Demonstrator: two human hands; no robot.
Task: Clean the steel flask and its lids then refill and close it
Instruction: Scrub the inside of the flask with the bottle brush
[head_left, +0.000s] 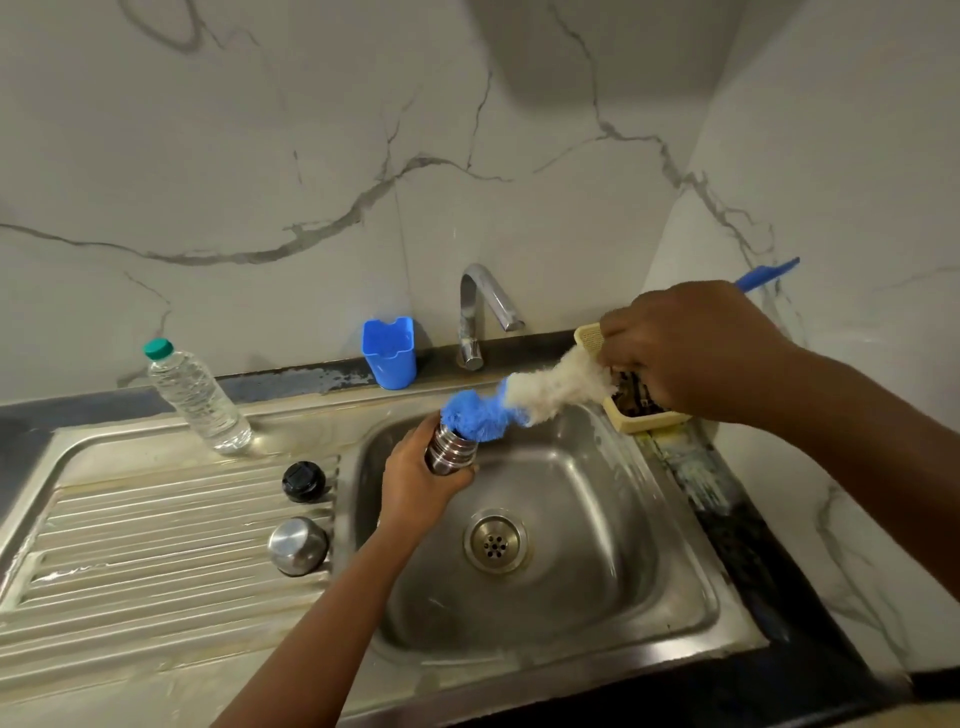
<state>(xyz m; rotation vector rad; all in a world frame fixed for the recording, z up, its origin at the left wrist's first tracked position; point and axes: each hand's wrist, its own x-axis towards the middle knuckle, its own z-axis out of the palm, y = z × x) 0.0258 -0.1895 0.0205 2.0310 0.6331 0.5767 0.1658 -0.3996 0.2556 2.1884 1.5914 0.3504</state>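
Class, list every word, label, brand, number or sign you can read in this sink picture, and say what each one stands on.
No text here can be read.
Plastic water bottle: no readable label shows.
Black lid: raised marks on top, too small to read.
Cream basket: dark patterned contents, blurred, no letters made out.
Steel flask, steel lid, blue cup: no print seen.

A home kitchen: a steel sink (675, 545) with ribbed drainboard (156, 545) left of it, tap (480, 312) behind it, marble-look wall tiles (311, 156) above.
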